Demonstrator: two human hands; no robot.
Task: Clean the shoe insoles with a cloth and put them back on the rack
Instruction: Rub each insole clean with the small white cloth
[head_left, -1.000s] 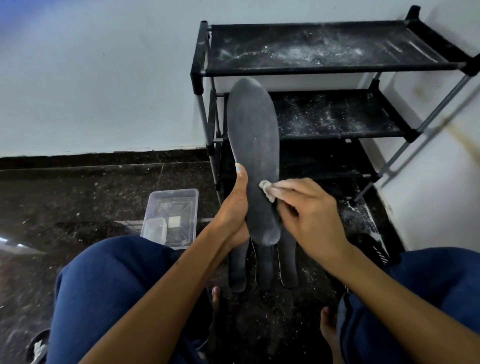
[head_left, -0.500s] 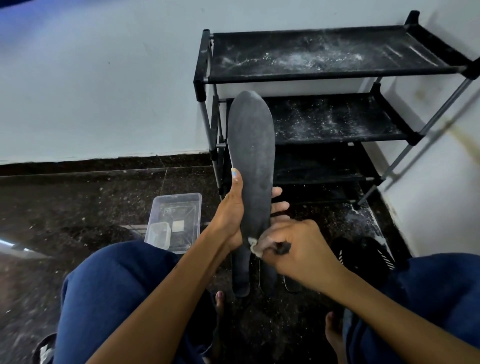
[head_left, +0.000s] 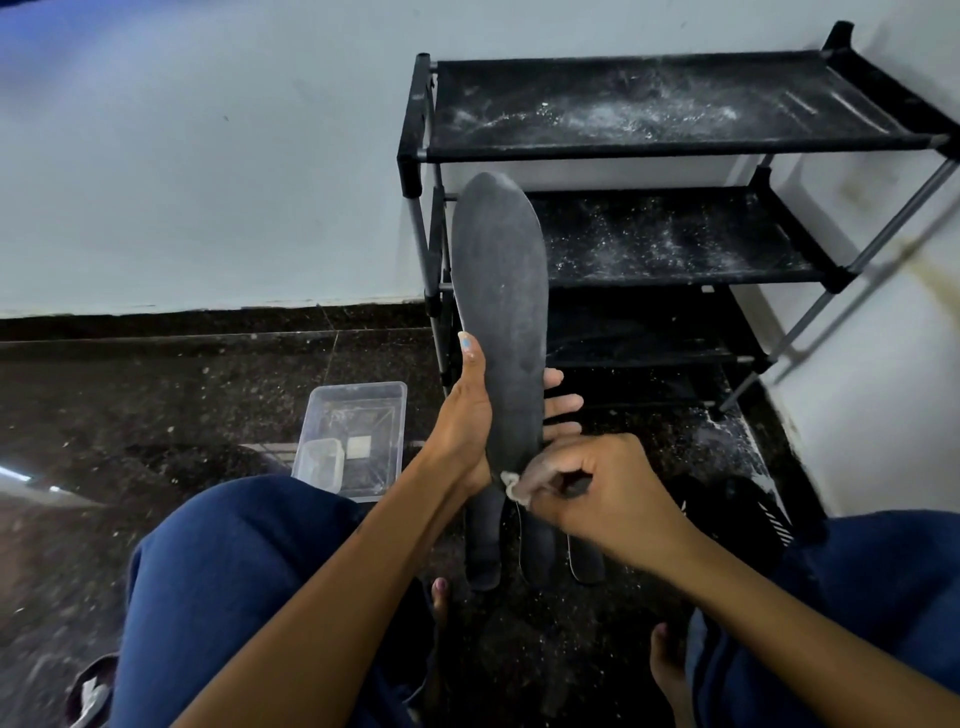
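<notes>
A dark grey insole (head_left: 501, 306) stands upright in front of me, toe end up, with my left hand (head_left: 470, 415) gripping its lower half, thumb on the front and fingers behind. My right hand (head_left: 597, 488) pinches a small white cloth (head_left: 511, 482) against the insole's heel end. Other dark insoles (head_left: 537, 545) lie on the floor below my hands, partly hidden by them. The black shoe rack (head_left: 670, 150) stands behind, its shelves dusted with white powder.
A clear plastic box (head_left: 358, 415) with a small tub inside sits on the dark floor to the left. A black shoe (head_left: 737, 514) lies to the right by the wall. My blue-trousered knees fill the lower corners, bare toes between them.
My right hand with the cloth has slid down the insole from its middle to the heel end. My left hand keeps its hold on the insole.
</notes>
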